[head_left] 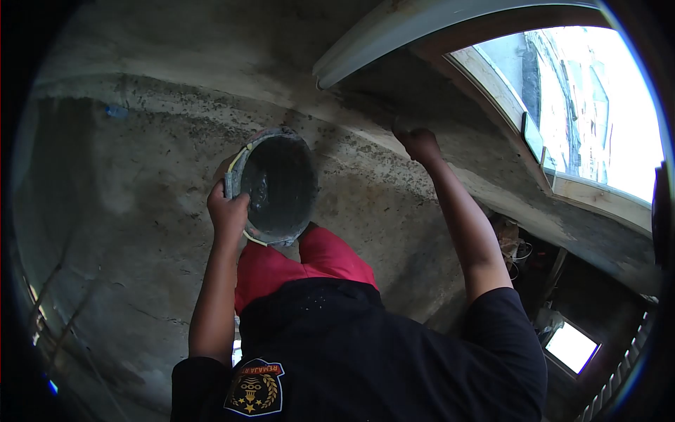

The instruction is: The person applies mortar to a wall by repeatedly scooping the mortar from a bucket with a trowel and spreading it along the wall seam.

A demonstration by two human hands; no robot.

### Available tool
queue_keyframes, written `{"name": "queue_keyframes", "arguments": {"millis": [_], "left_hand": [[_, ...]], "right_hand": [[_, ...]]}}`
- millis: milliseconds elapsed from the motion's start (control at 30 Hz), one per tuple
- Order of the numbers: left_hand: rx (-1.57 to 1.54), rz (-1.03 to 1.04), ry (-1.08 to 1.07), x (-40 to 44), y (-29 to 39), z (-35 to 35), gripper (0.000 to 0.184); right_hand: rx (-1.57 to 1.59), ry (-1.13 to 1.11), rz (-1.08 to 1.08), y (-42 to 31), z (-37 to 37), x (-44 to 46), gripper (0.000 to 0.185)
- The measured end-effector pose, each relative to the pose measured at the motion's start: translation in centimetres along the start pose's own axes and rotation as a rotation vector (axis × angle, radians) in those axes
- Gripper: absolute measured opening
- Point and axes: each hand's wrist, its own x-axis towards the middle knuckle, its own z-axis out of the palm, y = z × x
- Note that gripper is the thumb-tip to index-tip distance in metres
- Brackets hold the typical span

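Note:
My left hand (228,214) is closed on the rim and handle side of a dark round bucket (285,186), thumb toward the opening. The bucket is tilted so that its mouth faces me, and its inside looks dark with a few grey, shiny smears. A pale yellow handle (239,158) runs along its left edge. Reaching out to the right, my right hand (422,145) is closed close to the rough grey wall (365,109) beneath the window. Something small and dim shows at its fingertips, too dark to identify.
A bright window (583,98) with a wooden frame is at upper right, a dark phone-like slab (533,136) on its edge. A long pale pipe or beam (422,35) curves above. The concrete floor (155,246) is stained. Thin sticks (67,323) stand at lower left.

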Motion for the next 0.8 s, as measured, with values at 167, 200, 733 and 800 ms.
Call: {"name": "queue_keyframes", "arguments": {"millis": [167, 200, 733, 800], "left_hand": [[0.000, 0.072, 0.033, -0.8, 2.1, -0.2, 0.027], [0.014, 0.085, 0.018, -0.5, 1.7, -0.3, 0.025], [0.123, 0.222, -0.268, -3.2, 10.1, -4.3, 0.027], [0.147, 0.269, -0.297, -4.4, 12.6, -4.6, 0.028]], "right_hand": [[0.426, -0.146, 0.227, 1.1, -2.0, -10.0, 0.058], [0.358, -0.050, 0.099, 2.6, -1.1, -11.6, 0.053], [-0.128, 0.200, -0.427, -8.6, 0.6, -25.6, 0.031], [-0.151, 0.245, -0.429, -9.2, 0.3, -25.4, 0.030]]}}
